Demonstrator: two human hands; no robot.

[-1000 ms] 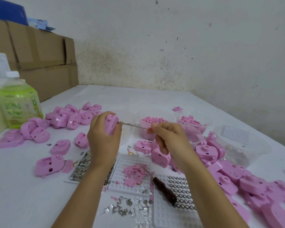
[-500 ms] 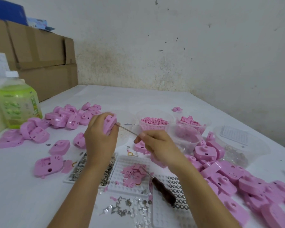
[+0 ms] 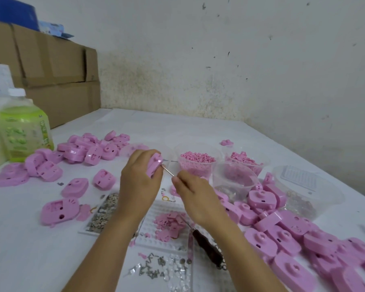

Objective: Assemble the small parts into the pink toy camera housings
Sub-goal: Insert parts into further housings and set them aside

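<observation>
Housing (image 3: 154,167) is sitting gripped in the left hand (image 3: 138,182). The right hand (image 3: 193,197) is pinching a thin rod (image 3: 168,171) slanting up-left into it.

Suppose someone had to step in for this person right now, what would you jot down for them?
Left hand: grips one pink housing, raised above the table.
Right hand: pinches a thin metal tool, its tip at the housing's edge.
Parts: tub of small pink pieces behind the hands; white tray with pink bits in front; dark-handled screwdriver lying beside it.
More housings: far-left pile and larger right-hand pile.
Done: cannot tell which pile is finished.
Left: finish fitting the held housing, then work through the rest.
</observation>
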